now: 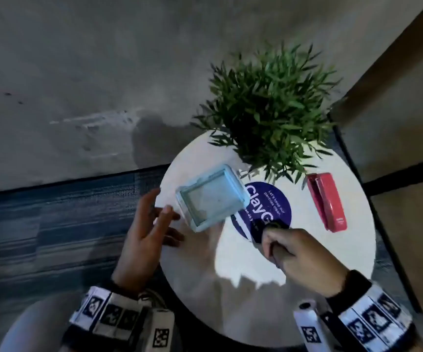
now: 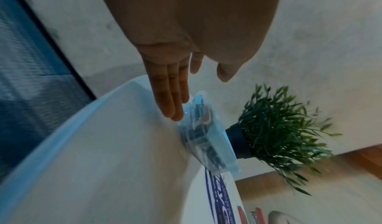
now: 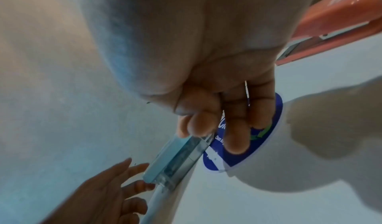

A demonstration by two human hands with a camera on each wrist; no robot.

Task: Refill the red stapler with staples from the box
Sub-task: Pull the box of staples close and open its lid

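A clear, light-blue plastic box [image 1: 210, 198] lies on the round white table [image 1: 307, 262], left of centre. The red stapler [image 1: 327, 201] lies closed at the table's right side, apart from both hands. My left hand [image 1: 162, 217] is spread with straight fingers at the box's left end; in the left wrist view its fingertips [image 2: 175, 113] are at the box [image 2: 206, 134] wall. My right hand [image 1: 268, 233] hovers over a blue round sticker [image 1: 274, 199], its fingers loosely bent and holding nothing. In the right wrist view its thumb tip [image 3: 186, 129] is at the box [image 3: 177, 159] corner.
A green potted plant [image 1: 271, 105] stands at the back of the table, its leaves hanging over the sticker. A wooden panel [image 1: 408, 123] rises close on the right. Blue carpet [image 1: 53, 224] and grey floor lie to the left of the table.
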